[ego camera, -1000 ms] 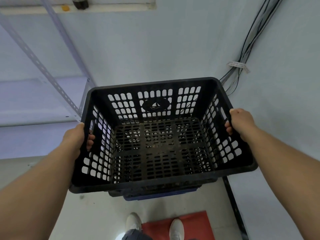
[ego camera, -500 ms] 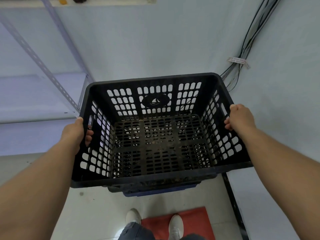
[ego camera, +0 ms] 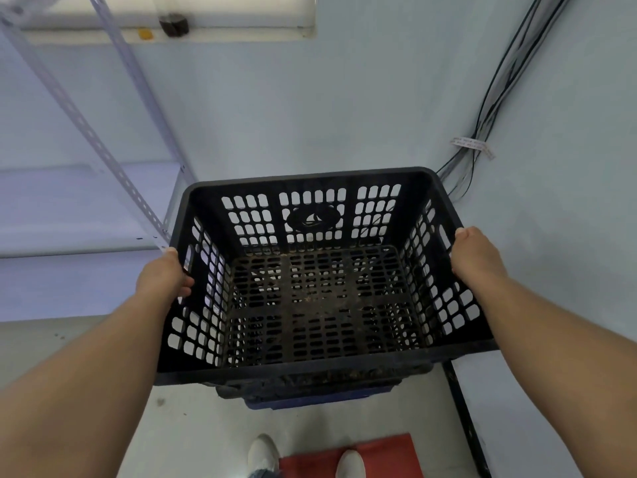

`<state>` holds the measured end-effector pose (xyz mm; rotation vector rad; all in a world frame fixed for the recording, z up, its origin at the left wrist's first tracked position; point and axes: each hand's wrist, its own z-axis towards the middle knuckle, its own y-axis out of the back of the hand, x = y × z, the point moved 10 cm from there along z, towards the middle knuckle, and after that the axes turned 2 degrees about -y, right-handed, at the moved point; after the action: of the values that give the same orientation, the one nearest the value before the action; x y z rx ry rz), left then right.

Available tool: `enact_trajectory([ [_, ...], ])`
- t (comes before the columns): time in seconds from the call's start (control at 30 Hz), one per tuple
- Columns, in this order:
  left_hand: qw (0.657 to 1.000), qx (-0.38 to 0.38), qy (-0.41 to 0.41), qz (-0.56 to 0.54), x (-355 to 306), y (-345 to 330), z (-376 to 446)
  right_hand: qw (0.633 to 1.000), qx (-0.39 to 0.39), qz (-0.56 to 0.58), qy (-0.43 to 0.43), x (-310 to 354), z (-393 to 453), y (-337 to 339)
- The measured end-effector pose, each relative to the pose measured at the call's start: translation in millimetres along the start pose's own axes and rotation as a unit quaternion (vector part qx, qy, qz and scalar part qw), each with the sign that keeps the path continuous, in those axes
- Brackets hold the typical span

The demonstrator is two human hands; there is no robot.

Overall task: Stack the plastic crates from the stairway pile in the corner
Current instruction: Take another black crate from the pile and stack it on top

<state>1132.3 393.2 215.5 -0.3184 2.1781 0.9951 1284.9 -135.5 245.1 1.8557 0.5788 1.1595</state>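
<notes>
Walls: a pale blue corner is seen at 1 o'clock, where two walls (ego camera: 344, 108) meet.
Floor: a light grey floor (ego camera: 193, 429) is seen below, speckled with dirt at 8 o'clock.
Crate: a black slotted crate (ego camera: 320, 369) is held in mid-frame, open side up, its far side toward the corner. Dirt is seen on its grid bottom, and a round logo on its far wall at 12 o'clock.
Stack: directly under the crate, at 6 o'clock, edges of a dark crate and a blue crate (ego camera: 310, 401) are seen; whether the held crate touches them cannot be told.
Rack: a perforated metal rack (ego camera: 113, 167) with pale shelves is seen at 9 to 11 o'clock, its post just beside the crate's left far corner.
Cables: black cables (ego camera: 510, 74) are run down the corner at 1 o'clock, a white tag tied on them.
Mat: a red mat (ego camera: 379, 457) is laid at 6 o'clock, with two white shoes (ego camera: 263, 453) at its edge.
Left hand: the left hand (ego camera: 162, 276) is closed on the crate's left rim at 9 o'clock, fingers hooked inside.
Right hand: the right hand (ego camera: 477, 253) is closed over the right rim at 3 o'clock.
</notes>
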Motion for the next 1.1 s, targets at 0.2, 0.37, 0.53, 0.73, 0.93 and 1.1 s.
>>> enact_trajectory([
  [0.2, 0.977, -0.049, -0.069, 0.194, -34.0, 19.6, -13.1, 0.996, 0.003, -0.092, -0.013, 10.9, -2.4, 12.4],
  [0.37, 0.971, -0.066, -0.197, 0.115, -72.0, 6.3, -54.4, 0.984, -0.081, -0.122, 0.106, 47.7, -26.8, 29.2],
  [0.53, 0.980, 0.036, -0.192, -0.042, -64.0, -24.2, -103.5, 0.988, -0.067, 0.086, 0.112, 55.3, -64.6, 34.8],
  [0.73, 0.975, 0.096, -0.192, -0.056, -39.4, -42.1, -132.4, 0.974, -0.027, 0.221, 0.044, 27.7, -119.9, 23.9],
  [0.93, 0.950, 0.197, -0.239, -0.036, -45.1, -44.4, -151.9, 0.971, -0.041, 0.235, 0.016, 12.0, -177.4, 28.2],
  [1.1, 0.931, 0.238, -0.275, -0.034, -45.2, -23.3, -163.3, 0.964, -0.051, 0.262, 0.025, 12.3, -228.0, 26.0],
])
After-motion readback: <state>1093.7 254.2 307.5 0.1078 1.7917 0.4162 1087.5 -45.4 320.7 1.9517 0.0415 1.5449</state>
